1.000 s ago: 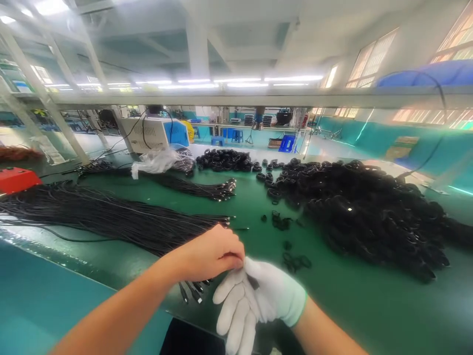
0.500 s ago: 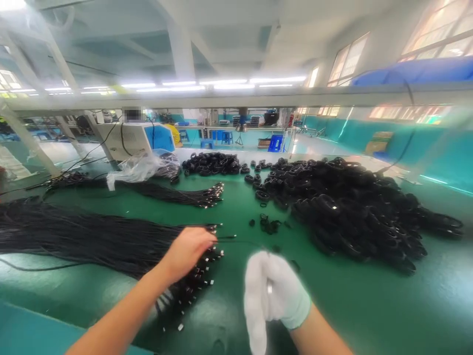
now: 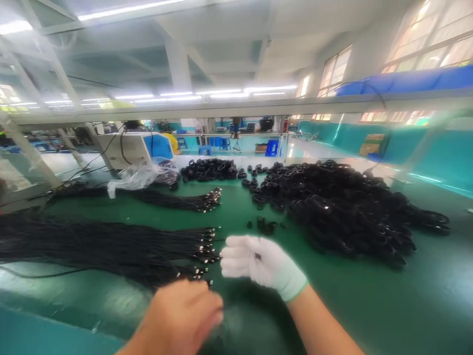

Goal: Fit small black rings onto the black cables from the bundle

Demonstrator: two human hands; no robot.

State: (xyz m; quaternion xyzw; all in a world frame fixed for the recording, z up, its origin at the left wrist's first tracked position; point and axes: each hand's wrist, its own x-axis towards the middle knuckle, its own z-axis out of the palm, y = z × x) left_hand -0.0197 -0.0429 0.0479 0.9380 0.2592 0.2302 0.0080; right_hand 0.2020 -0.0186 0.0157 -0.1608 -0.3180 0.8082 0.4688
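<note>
My right hand [image 3: 258,264], in a white glove, hovers over the green table [image 3: 351,305] with its fingers curled around a small dark cable end [image 3: 257,256]. My bare left hand [image 3: 181,315] is low and close to the camera. It is blurred, with its fingers curled, and I cannot make out anything in it. Just left of my right hand lies a long bundle of black cables [image 3: 111,244], its metal-tipped ends pointing toward the glove.
A large heap of coiled black cables [image 3: 343,207] fills the right side of the table. A second cable bundle [image 3: 173,199], a plastic bag [image 3: 136,175], a smaller pile of coils [image 3: 209,169] and a white-and-blue machine [image 3: 133,148] sit farther back.
My left hand left the cable ends and pulled back toward me, low in the view. My gloved right hand rose and turned, fingers now pointing left.
</note>
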